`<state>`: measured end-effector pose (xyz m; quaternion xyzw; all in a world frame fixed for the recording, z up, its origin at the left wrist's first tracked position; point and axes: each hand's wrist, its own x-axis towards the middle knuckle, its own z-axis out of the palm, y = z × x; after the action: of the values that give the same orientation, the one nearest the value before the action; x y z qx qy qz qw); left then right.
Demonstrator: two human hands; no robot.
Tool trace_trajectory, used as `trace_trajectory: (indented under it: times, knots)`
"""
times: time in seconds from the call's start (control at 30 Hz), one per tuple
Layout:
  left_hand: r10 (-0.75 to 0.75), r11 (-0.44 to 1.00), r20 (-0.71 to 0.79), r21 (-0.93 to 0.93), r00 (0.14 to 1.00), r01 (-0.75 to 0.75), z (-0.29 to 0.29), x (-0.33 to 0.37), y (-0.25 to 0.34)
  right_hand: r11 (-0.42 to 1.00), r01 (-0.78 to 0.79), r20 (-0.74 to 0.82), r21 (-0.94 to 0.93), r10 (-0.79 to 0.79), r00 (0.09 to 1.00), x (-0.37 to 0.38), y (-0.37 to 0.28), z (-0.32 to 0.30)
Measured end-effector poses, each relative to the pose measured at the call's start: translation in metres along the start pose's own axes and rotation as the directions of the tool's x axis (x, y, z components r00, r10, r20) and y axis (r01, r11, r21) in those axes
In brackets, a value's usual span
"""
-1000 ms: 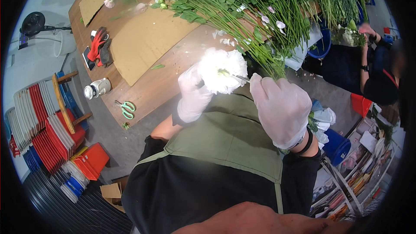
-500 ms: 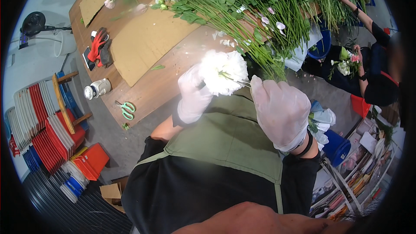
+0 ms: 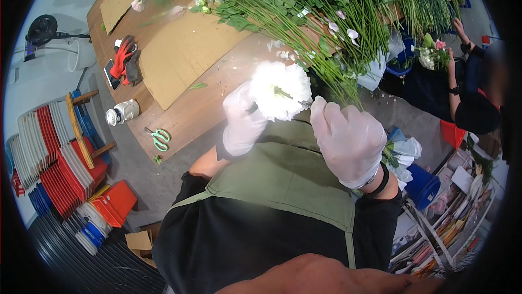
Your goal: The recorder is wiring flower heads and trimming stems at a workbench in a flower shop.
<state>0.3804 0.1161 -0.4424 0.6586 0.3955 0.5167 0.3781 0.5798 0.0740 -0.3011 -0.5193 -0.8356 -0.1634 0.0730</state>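
A large ruffled white flower hangs in front of my apron, with a bit of green showing at its centre. My left hand, in a thin whitish glove, is closed on it from the left; the petals hide some of its fingertips. From the flower a thin dark stem reaches toward my right hand. That hand, gloved too, pinches at the stem's end with thumb and forefinger, the other fingers curled in. Whether the thin piece is bare stem or wire is too small to tell.
Long green stems with leaves cover the wooden table's far right. Green-handled scissors, a white jar, a phone, red-grey gloves and cardboard lie leftward. A co-worker holds a small bouquet at right.
My right hand has moved slightly left, closer to the white flower. The flower has turned a little. At right, the co-worker has raised the small bouquet and brought both hands nearer together.
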Motion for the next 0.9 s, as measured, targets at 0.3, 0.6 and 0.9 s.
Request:
trace_trajectory:
  times: [0.3,0.6,0.9]
  knots:
    - [-0.07,0.994,0.008,-0.082,0.997,0.071,-0.004,0.002,-0.004,0.996,0.009,-0.086,0.094,-0.001,0.996,-0.005,0.008,-0.012]
    - [0.025,0.996,-0.091,0.093,0.996,-0.016,-0.012,0.004,-0.011,0.616,-0.57,0.259,0.543,0.523,0.812,-0.022,0.02,0.122]
    - [-0.235,0.971,-0.187,0.008,0.954,0.24,-0.028,0.006,-0.004,0.763,-0.616,0.802,0.194,0.238,0.548,-0.098,-0.013,0.34]
